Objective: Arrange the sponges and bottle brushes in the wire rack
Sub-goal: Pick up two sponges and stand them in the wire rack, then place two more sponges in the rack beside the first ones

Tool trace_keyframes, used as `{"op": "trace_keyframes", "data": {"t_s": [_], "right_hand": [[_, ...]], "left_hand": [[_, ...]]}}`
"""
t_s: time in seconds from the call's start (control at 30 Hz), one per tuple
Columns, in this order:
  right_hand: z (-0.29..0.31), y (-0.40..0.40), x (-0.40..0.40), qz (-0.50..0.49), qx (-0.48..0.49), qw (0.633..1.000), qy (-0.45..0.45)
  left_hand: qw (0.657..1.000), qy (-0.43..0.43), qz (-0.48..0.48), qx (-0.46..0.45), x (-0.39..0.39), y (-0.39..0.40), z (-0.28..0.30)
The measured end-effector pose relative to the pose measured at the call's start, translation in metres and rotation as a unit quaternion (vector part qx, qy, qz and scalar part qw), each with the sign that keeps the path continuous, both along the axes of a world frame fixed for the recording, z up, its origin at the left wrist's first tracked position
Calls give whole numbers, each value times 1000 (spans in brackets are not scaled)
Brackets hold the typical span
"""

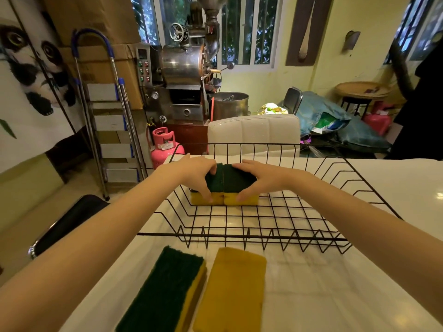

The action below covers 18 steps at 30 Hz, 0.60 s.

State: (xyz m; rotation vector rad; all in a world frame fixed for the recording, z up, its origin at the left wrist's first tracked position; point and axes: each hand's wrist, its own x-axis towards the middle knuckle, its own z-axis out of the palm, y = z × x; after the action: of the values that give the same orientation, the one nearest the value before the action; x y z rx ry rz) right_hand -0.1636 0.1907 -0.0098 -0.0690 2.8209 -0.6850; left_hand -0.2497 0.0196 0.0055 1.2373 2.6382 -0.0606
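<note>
**Two sponges seated in the wire rack, two waiting in front of it**

My left hand (196, 174) and my right hand (260, 178) were both inside the wire rack (239, 237), each closed over one sponge. The left sponge (211, 190) and the right sponge (242, 190) stood on the rack floor toward its far left part, green scouring face up, yellow foam below, their ends touching so that they formed one row running across the rack. On each hand the thumb pressed the near yellow face while the fingers curled over the green top to the far side; the grip was narrow, no wider than the sponge. Both forearms reached forward over the rack's near rim, converging on the pair.

Two more sponges lay on the white table (335, 295) just outside the rack's near rim. The green-topped sponge (165, 291) lay to the left, the yellow sponge (233, 291) just beside it on the right. Their long axes ran toward and away from the rack, crosswise to the seated row. I judged the left hand the nearer to the green-topped one and the right hand to the yellow one; each would need to draw back over the near rim. No bottle brush was in view
</note>
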Motion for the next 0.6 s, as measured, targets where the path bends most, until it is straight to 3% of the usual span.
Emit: {"op": "trace_keyframes", "data": {"t_s": [0.1,0.2,0.43,0.53,0.6], "right_hand": [[8,-4,3,-9,80,997,0],[25,-15,16,-3,97,994,45],[56,-85,100,45,5,962,270],[45,-101,140,24,-8,952,304],[34,-106,162,27,-18,960,276]], "left_hand": [[1000,-18,9,19,5,-8,7],[995,-49,-3,82,25,-24,24],[938,-133,-62,314,113,-75,48],[929,-105,-72,347,143,-102,39],[932,-82,-60,347,158,-118,27]]}}
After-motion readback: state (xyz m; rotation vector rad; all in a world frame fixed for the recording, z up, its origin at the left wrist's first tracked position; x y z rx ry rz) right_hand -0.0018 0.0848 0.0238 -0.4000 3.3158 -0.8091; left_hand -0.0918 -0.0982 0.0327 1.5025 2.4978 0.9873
